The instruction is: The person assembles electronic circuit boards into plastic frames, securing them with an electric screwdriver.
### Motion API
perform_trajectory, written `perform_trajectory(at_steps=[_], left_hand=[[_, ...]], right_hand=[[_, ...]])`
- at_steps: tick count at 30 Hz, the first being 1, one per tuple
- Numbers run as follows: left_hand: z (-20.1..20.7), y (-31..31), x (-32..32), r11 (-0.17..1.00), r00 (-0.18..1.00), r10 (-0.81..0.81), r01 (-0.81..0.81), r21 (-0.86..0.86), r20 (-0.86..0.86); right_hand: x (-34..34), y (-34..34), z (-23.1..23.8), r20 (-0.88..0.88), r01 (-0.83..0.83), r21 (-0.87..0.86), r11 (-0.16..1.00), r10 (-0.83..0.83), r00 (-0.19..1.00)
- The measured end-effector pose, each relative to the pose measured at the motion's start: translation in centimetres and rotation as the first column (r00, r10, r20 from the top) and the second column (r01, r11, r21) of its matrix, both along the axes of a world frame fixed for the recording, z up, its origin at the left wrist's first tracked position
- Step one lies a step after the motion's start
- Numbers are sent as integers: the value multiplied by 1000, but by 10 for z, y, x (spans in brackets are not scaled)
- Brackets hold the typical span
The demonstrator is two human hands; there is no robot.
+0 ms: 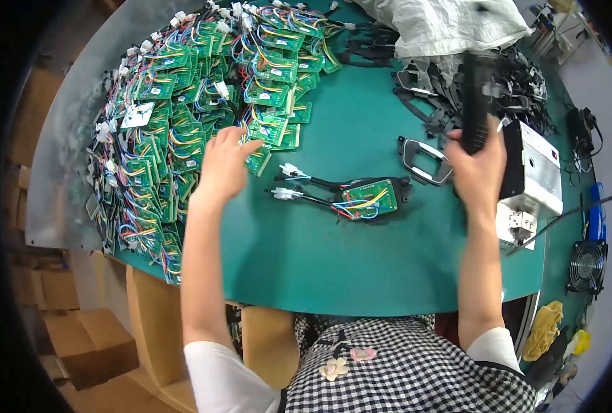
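Note:
My right hand is wrapped around a black, upright power screwdriver, whose upper part is blurred. My left hand, thumb and fingers apart, is at the right edge of the heap of green circuit boards. Its fingertips are close to one board; whether they touch it I cannot tell. Between my hands, a wired green circuit board lies on a black plastic part. Two white connectors on black leads extend from it to the left.
A grey-and-black frame lies left of a white-and-metal box with a cable. Black plastic parts are piled at the far right, partly under a white sack. A fan and yellow cloth are at the right.

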State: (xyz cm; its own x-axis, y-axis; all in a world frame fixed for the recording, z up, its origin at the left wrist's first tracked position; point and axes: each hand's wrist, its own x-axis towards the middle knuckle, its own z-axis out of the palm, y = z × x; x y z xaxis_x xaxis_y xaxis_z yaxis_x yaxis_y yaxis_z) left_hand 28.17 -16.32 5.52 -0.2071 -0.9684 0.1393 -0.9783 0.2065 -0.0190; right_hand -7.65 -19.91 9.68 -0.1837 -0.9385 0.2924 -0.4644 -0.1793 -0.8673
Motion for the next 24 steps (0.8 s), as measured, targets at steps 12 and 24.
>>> perform_trajectory(at_steps=[12, 24], left_hand=[[32, 22, 14, 987, 369, -151, -2, -164, -917], [-9, 98, -194, 978, 833, -205, 197, -71, -513]], right_hand=[[-20, 120, -34, 612, -236, 502, 832, -149, 777], [-97, 156, 1, 451, -77, -211, 974, 167, 877]])
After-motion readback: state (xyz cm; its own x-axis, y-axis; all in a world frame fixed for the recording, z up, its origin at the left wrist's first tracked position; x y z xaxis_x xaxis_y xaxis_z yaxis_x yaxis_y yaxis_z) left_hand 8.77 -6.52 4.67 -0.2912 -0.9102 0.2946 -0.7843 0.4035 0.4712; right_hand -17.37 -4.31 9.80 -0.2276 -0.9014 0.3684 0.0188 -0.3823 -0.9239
